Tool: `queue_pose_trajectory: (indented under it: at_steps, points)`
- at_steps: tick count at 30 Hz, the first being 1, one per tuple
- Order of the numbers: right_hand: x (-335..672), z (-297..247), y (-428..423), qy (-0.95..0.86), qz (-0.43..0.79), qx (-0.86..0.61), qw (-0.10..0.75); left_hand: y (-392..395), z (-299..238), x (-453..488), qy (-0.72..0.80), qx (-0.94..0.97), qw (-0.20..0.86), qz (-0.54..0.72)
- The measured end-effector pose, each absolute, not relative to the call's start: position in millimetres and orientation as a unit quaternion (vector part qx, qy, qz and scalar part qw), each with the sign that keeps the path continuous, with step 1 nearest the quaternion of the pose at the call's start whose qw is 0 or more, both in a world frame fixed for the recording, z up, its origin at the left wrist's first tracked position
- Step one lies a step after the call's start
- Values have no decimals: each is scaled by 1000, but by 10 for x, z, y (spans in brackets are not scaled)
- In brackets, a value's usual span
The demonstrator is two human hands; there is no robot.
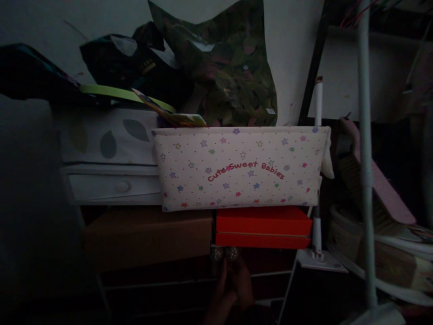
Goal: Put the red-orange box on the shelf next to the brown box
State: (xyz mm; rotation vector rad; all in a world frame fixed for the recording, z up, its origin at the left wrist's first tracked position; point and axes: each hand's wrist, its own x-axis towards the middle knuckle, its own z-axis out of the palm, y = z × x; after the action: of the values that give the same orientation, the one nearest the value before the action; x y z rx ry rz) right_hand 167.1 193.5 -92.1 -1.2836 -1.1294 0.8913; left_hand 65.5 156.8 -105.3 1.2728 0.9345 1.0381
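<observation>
Down low, our two hands met around a pair of small glittery things, gripping them together just under the red box, below the star-printed organizer. We judged them mid-carry; the next move called for steady holding in that dimness.

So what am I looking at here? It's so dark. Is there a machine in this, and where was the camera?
No machine: a person wears one camera on the head, looking forward and down. At the bottom, dimly lit, are the person's hands, close together just under two small glittery round things; which hand is which, and whether they grip them, is too dark to tell. Above sit a flat red cardboard box and a brown cardboard box. On top of those rests a long white fabric organiser with coloured stars, printed "Cute Sweet Babies". Behind it stands a white drawer unit.
</observation>
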Motion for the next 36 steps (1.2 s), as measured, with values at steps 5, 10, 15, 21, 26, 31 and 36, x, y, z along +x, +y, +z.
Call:
queue_pose_trajectory:
  at_steps: [5, 10, 15, 21, 26, 31, 36]
  points:
    - [1707, -872, 1908, -508, 364, -558, 546, 1538, -950, 642, 387, 536, 613, 433]
    - [1848, -795, 1791, -538, 347, -559, 527, 1422, -889, 584, 435, 636, 491, 408]
    - [2049, -794, 1653, -531, 363, -568, 514, 1248, -835, 450, 455, 721, 360, 379]
    - [2055, -464, 1385, -480, 460, -498, 557, 1177, -522, 178, 452, 548, 514, 481]
    - [2053, 216, 858, -319, 672, -213, 633, 823, 6, -231, 191, 325, 721, 581]
    - [2182, 671, 310, -378, 713, -63, 588, 397, 472, -470, -168, 407, 707, 553]
    - [2263, 665, 8, -426, 694, -56, 577, 240, 687, -516, -452, 445, 624, 456]
